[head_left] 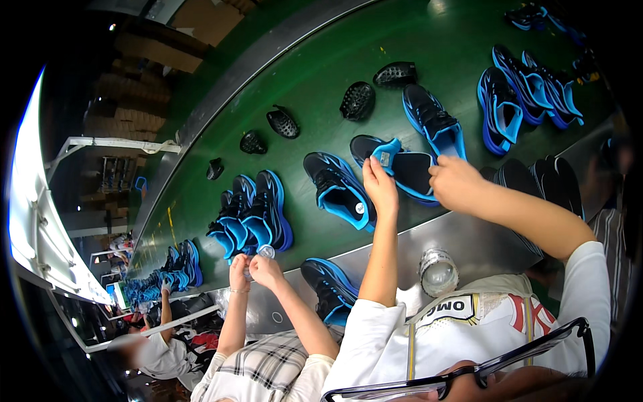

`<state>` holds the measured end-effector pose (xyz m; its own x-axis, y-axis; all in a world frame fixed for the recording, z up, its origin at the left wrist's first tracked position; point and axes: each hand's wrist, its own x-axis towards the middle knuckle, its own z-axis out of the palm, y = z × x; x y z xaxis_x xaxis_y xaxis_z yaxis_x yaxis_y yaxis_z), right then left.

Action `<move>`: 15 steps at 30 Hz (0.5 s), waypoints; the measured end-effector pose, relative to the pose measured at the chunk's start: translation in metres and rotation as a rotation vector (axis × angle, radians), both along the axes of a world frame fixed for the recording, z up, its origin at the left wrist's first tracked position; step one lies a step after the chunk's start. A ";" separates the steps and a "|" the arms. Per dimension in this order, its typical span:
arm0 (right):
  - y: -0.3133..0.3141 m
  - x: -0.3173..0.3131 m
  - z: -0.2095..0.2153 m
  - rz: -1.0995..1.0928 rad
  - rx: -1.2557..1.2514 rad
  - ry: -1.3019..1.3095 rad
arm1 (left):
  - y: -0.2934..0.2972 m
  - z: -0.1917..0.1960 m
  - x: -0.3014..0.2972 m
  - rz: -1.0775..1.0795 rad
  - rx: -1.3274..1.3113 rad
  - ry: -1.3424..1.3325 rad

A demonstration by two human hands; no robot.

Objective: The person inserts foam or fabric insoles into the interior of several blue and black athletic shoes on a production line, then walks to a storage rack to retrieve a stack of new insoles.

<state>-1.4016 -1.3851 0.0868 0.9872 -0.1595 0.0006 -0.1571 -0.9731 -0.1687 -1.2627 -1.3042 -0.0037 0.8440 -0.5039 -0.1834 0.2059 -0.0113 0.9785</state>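
Observation:
My left hand (380, 185) is closed on the blue tongue (386, 155) of a black and blue sneaker (364, 145), pulling it upright. At the sneaker's heel end, my right hand (461, 185) has its fingers curled round the end of a dark flat piece that looks like an insole (412, 169). How far this piece sits inside the sneaker is hard to see. To the left lies another sneaker (339, 190) with a round white sticker inside. A further sneaker (434, 120), its inside light blue, stands just beyond my hands.
The green belt (315, 134) carries several sneakers and black perforated shoe forms (358, 101). Dark insoles (542, 184) stand stacked at the right by the metal edge. A clear jar (439, 271) is near my body. A co-worker's hands (256, 270) work at the left beside a loose sneaker (328, 288).

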 end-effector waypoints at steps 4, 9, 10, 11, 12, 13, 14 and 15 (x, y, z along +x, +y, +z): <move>0.010 0.002 -0.032 -0.001 -0.035 -0.021 | 0.000 0.004 -0.003 0.040 -0.034 0.039; -0.001 0.012 -0.013 0.061 0.013 0.020 | 0.011 0.003 0.013 -0.042 -0.006 0.066; -0.004 0.014 -0.013 0.043 0.020 0.042 | 0.013 0.002 0.015 -0.081 0.006 0.080; -0.005 0.014 -0.017 0.010 0.014 0.020 | 0.015 0.002 0.016 -0.083 0.016 0.099; -0.005 0.013 -0.023 -0.020 0.034 0.013 | 0.015 0.000 0.017 -0.086 0.011 0.073; -0.004 0.012 -0.032 -0.048 0.053 0.006 | 0.014 -0.001 0.017 -0.087 0.006 0.047; -0.001 0.013 -0.041 -0.074 0.074 -0.004 | 0.013 -0.003 0.018 -0.085 0.004 0.018; 0.002 0.015 -0.049 -0.078 0.065 -0.032 | 0.013 -0.005 0.019 -0.085 0.004 -0.010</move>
